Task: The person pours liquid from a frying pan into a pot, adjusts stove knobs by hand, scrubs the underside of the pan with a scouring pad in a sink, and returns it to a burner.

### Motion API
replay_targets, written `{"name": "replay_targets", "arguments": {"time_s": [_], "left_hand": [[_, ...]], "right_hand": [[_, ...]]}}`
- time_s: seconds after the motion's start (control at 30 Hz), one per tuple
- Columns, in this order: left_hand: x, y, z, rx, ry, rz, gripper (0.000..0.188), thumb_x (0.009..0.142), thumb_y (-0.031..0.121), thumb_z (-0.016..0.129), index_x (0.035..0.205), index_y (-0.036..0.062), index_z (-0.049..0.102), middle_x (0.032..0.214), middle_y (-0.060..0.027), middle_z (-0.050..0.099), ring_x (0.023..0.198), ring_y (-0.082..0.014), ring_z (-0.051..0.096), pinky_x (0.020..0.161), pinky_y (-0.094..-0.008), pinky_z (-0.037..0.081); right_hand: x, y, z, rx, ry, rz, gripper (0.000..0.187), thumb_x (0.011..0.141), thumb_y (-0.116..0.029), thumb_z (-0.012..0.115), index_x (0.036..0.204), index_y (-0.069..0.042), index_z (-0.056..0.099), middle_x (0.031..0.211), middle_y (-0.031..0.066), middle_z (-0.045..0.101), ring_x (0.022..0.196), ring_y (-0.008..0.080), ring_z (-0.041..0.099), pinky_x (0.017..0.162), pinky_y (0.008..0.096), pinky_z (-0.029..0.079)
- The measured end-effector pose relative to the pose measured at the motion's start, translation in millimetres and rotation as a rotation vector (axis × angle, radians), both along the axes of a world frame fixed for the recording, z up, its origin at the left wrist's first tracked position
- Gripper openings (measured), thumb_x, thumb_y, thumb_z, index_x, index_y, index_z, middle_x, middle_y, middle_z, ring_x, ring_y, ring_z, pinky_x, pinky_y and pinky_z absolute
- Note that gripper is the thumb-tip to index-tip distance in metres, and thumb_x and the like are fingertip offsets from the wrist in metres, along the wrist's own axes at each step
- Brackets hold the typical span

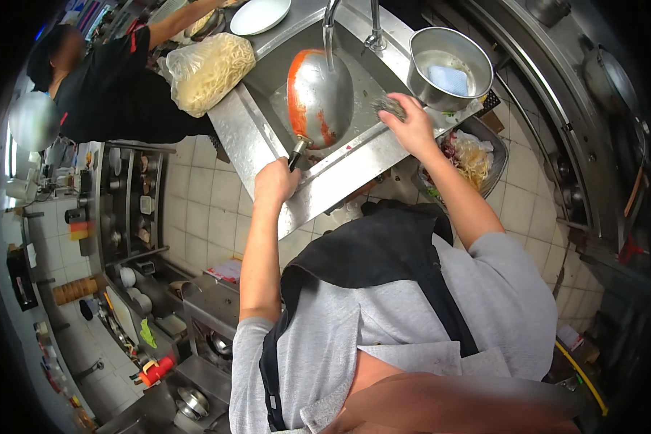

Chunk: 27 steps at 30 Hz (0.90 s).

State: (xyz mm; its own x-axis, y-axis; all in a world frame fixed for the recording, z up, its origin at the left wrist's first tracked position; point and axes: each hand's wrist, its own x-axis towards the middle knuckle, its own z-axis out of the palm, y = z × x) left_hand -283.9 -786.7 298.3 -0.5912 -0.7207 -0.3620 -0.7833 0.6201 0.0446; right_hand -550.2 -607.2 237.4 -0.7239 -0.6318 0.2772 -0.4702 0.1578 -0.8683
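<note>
My left hand (275, 181) is closed round the black handle of a metal pan (334, 98), which is tilted on its side in the steel sink (267, 116). Orange-red residue covers one side of the pan. Water runs onto it from the tap (329, 32). In my right hand (410, 129) is a grey steel wool scrubber (389, 107), gripped by the fingers just to the right of the pan and apart from it. A steel pot (421, 69) with a pale blue sponge (448, 79) inside stands at the sink's right corner.
Left of the sink lies a clear bag of noodles (213, 76), with a white plate (260, 16) behind it. Below the right edge stands a bin of food scraps (499, 170). Another person (116, 87) in black works at the far left. Steel shelving (130, 195) stands beyond.
</note>
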Motion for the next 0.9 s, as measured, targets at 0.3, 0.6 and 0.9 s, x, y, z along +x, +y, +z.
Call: {"name": "replay_targets", "arguments": {"time_s": [0.3, 0.6, 0.9], "left_hand": [[-11, -6, -13, 0.19, 0.197, 0.053, 0.037, 0.086, 0.034, 0.068, 0.088, -0.0027, 0.067, 0.069, -0.0171, 0.067, 0.062, -0.0295, 0.068, 0.064, -0.0412, 0.053], [14, 0, 9, 0.417, 0.375, 0.259, 0.032, 0.089, 0.03, 0.069, 0.089, -0.002, 0.065, 0.058, -0.0087, 0.06, 0.048, -0.0196, 0.061, 0.052, -0.0371, 0.048], [29, 13, 51, 0.325, 0.383, 0.355, 0.032, 0.089, 0.03, 0.069, 0.088, -0.0016, 0.062, 0.059, -0.0069, 0.059, 0.049, -0.0172, 0.059, 0.051, -0.036, 0.048]], "right_hand": [[-2, 42, -17, 0.084, -0.122, -0.092, 0.047, 0.082, -0.03, 0.079, 0.121, -0.008, 0.065, 0.115, 0.0138, 0.067, 0.106, 0.0292, 0.065, 0.091, 0.0366, 0.051], [-19, 14, -7, 0.05, 0.001, -0.075, 0.05, 0.084, -0.033, 0.076, 0.125, -0.008, 0.063, 0.118, 0.016, 0.067, 0.109, 0.0321, 0.065, 0.094, 0.0381, 0.05], [-133, -160, -84, 0.126, -0.379, -0.108, 0.067, 0.083, -0.034, 0.078, 0.139, -0.005, 0.056, 0.109, 0.0131, 0.072, 0.094, 0.0234, 0.068, 0.074, 0.0373, 0.053]]}}
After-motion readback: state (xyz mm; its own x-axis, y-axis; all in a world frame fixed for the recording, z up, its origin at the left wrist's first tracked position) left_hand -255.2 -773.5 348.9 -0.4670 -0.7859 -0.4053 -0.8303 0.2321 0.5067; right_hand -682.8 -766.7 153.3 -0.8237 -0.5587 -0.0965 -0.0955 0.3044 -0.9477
